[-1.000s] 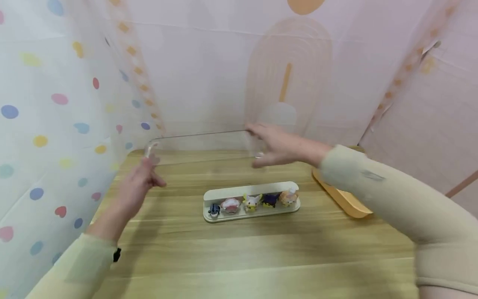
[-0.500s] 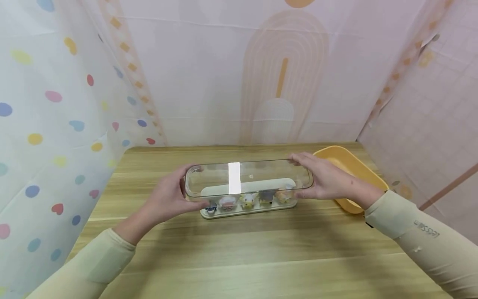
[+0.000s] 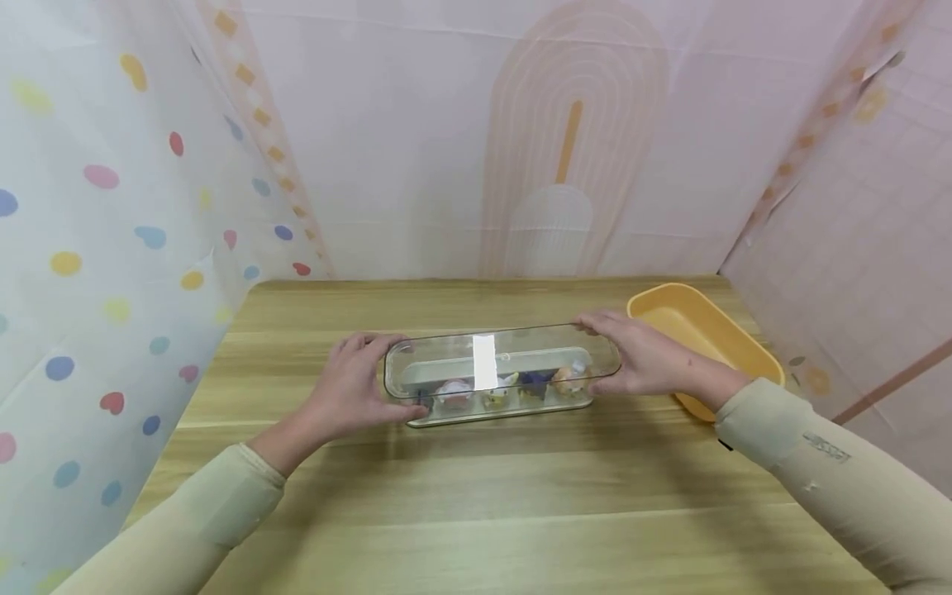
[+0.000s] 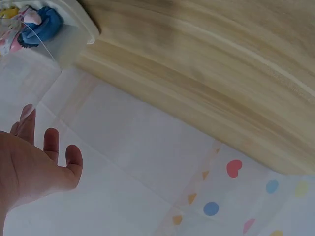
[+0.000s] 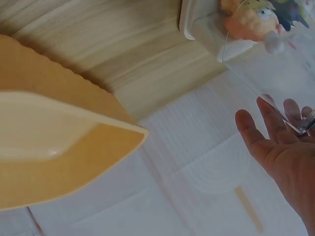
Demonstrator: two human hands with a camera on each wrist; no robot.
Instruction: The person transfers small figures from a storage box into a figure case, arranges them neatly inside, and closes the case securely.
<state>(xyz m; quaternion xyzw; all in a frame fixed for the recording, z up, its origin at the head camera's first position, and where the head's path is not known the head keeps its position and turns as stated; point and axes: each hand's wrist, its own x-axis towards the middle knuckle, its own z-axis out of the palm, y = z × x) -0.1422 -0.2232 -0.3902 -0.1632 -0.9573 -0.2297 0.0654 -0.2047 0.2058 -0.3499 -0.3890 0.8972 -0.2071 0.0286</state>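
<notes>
A long clear plastic cover (image 3: pixel 485 361) is held level over a narrow off-white tray (image 3: pixel 513 413). My left hand (image 3: pixel 353 388) grips its left end between thumb and fingers, and my right hand (image 3: pixel 643 355) grips the right end the same way. Through the cover I see a row of small toy figures, among them a pink one (image 3: pixel 454 391) and an orange one (image 5: pixel 251 24). In the left wrist view a blue figure (image 4: pixel 43 27) sits at the tray's end. Both wrist views show a gap between cover and tray.
An orange-yellow plastic basin (image 3: pixel 744 347) stands at the right of the wooden table (image 3: pixel 476 512), just behind my right wrist. A patterned cloth backdrop (image 3: pixel 416 165) rises along the table's back and sides.
One second ago the cover was tilted up farther back, and my right hand was spread at its right. Both hands have brought it over the tray, then slightly lower in the last half second.
</notes>
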